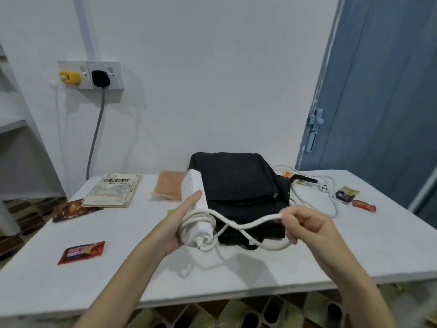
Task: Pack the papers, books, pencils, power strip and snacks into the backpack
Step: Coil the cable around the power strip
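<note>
White table (142, 268), backpack (238, 192) just beyond both hands. Left hand (176, 223) grips upright power strip (194, 200); right hand (305, 224) pinches cord (250, 223) alongside.

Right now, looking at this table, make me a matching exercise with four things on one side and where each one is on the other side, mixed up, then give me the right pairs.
Things
1. power strip
2. backpack
3. red snack bar
4. books

Places
A. flat on the table, near its front left edge
B. stacked at the back left of the table, below the wall sockets
C. lying in the middle of the table
D. held up in the left hand, cord partly wound round it

Pairs: 1-D, 2-C, 3-A, 4-B
</note>
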The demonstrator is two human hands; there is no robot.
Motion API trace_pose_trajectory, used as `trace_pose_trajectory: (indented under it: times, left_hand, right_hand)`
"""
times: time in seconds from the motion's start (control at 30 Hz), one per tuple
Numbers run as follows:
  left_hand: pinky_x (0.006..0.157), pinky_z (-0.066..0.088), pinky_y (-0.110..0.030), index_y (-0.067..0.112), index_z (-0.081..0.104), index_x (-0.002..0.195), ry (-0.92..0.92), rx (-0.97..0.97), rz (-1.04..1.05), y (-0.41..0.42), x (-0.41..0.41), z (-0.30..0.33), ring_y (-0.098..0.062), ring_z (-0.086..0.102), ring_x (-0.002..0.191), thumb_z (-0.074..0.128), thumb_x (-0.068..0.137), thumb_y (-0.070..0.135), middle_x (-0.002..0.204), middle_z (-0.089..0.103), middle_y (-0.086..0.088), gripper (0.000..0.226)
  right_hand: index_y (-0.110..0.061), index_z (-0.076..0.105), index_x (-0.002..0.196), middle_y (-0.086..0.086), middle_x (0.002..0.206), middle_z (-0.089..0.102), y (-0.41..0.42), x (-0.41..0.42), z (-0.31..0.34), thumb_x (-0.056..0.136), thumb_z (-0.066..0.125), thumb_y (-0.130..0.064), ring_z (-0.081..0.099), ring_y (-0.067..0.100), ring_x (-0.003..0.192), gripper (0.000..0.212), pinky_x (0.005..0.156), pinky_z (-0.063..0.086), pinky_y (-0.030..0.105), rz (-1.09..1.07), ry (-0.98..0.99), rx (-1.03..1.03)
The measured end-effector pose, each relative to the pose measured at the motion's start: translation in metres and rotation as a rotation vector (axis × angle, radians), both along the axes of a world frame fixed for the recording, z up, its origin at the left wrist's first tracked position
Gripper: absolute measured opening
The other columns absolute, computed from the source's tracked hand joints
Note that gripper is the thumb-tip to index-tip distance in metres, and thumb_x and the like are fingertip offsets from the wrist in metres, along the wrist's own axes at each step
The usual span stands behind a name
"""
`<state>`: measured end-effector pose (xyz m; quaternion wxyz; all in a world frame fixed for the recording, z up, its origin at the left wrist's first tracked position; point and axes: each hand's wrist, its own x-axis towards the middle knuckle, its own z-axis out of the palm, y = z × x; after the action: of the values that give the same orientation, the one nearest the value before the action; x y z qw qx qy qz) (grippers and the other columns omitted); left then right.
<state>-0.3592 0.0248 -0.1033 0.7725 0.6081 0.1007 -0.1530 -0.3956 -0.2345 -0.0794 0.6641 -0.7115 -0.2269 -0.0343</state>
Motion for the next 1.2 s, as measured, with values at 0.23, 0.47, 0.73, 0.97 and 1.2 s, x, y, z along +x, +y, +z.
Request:
trace_pose_trajectory:
  times: [0.23,0.47,0.73,0.97,1.2]
  left_hand:
    - [0.058,0.053,-0.031,0.008,0.066,0.068,0.176,-0.262,-0.02,-0.067,-0.051,-0.017,-0.023,0.063,0.057,0.068,0.071,0.045,0.066,0.063,-0.011,0.038]
    - [0.093,0.044,-0.037,-0.001,0.069,0.096,0.265,-0.457,0.095,-0.084,-0.064,-0.03,-0.032,0.064,0.094,0.064,0.078,0.055,0.107,0.067,-0.018,0.059]
    - [0.065,0.057,-0.04,0.001,0.062,0.102,0.124,-0.548,0.223,-0.106,-0.054,-0.03,-0.028,0.064,0.088,0.058,0.089,0.028,0.095,0.07,-0.018,0.03]
    - [0.088,0.052,-0.038,0.012,0.047,0.121,-0.423,-0.106,0.377,-0.111,-0.035,-0.026,-0.021,0.062,0.108,0.065,0.079,0.0,0.118,0.063,-0.005,0.048]
    - [0.096,0.042,-0.054,-0.001,0.042,0.136,-0.17,-0.64,0.229,-0.086,-0.025,-0.017,-0.037,0.049,0.123,0.07,0.073,0.031,0.134,0.051,-0.023,0.076]
  right_hand:
    - [-0.009,0.069,0.079,-0.01,0.046,0.04,-0.038,-0.004,-0.01,0.068,0.066,-0.038,0.032,0.005,0.043,0.031,0.049,0.03,0.021,-0.223,0.097,0.201]
    - [-0.018,0.074,0.074,-0.005,0.056,0.05,-0.068,-0.029,-0.027,0.049,0.076,-0.067,0.038,0.007,0.045,0.055,0.046,0.038,0.018,-0.202,0.058,0.176]
    - [-0.015,0.07,0.071,0.001,0.052,0.052,-0.082,-0.052,-0.034,0.071,0.073,-0.03,0.042,0.008,0.049,0.015,0.049,0.033,0.017,0.291,0.122,-0.103]
    - [-0.021,0.067,0.065,-0.005,0.051,0.057,-0.08,-0.039,-0.029,0.068,0.077,-0.045,0.05,0.011,0.046,0.026,0.06,0.046,0.032,0.263,0.27,-0.131]
    - [-0.033,0.043,0.123,-0.014,0.105,0.06,-0.041,-0.038,-0.055,0.065,0.075,-0.058,0.062,-0.001,0.081,0.071,0.084,0.051,0.023,0.35,0.474,-0.817]
